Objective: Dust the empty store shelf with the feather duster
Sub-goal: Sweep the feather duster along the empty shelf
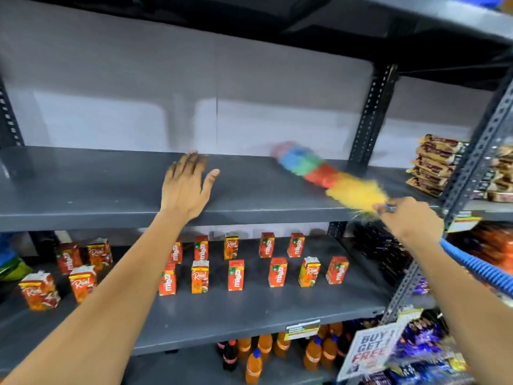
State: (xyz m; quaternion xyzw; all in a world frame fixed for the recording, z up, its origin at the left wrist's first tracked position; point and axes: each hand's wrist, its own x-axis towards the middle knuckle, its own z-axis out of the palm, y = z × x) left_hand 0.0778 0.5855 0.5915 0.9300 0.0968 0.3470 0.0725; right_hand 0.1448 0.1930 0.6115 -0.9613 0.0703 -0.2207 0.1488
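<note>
The empty grey metal shelf [83,187] runs across the middle of the view at chest height. A multicoloured feather duster [322,173], banded pink, blue, green, red and yellow, lies blurred on the shelf's right half, its tip toward the back wall. Its blue ribbed handle [472,262] trails down to the right. My right hand [410,218] is closed around the handle just below the yellow feathers, at the shelf's front edge. My left hand [186,184] hovers flat over the shelf's middle, fingers apart, holding nothing.
Small orange juice cartons [236,275] stand in rows on the shelf below. Orange and dark drink bottles [263,351] fill the lowest level. Stacked snack packets [435,165] sit right of a perforated upright [369,112]. A promo sign [372,348] hangs at lower right.
</note>
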